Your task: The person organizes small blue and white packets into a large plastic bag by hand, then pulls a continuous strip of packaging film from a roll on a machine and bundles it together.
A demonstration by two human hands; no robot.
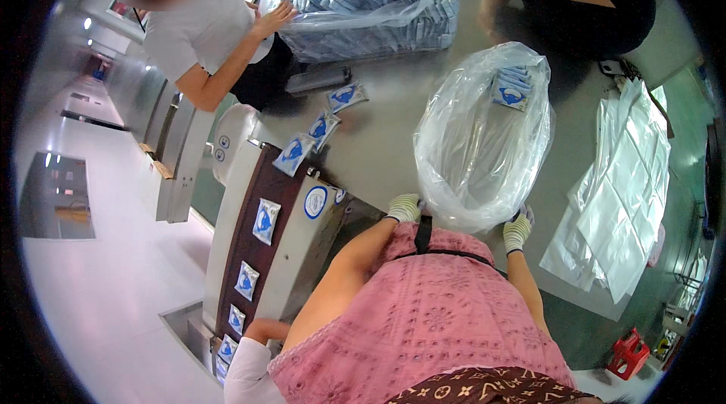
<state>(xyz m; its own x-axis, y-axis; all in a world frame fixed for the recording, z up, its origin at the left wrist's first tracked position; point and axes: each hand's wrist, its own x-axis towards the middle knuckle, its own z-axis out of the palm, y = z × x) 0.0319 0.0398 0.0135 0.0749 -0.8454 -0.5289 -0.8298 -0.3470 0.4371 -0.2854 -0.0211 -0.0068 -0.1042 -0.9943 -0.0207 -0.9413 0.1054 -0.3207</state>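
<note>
1. Head view: the clear plastic bag (470,206) sits open on the desk (382,154) before you, blue-and-silver packets (513,92) bunched at its far end.
2. Your gloved left hand (404,208) and right hand (518,228) are at its near rim; whether your fingers pinch it, I cannot tell.
3. Left, a conveyor belt (280,186) carries similar packets.
4. Right, plastic sheets (616,192) lie flat.

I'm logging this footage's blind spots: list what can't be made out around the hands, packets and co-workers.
All in the head view:
Left hand and right hand: too small to tell how they grip, if at all.
Lower packets in the filled bag: blurred by cloudy plastic.
Co-worker in black: head cut off by the top edge.
Belt packets: fine print too small.
</note>
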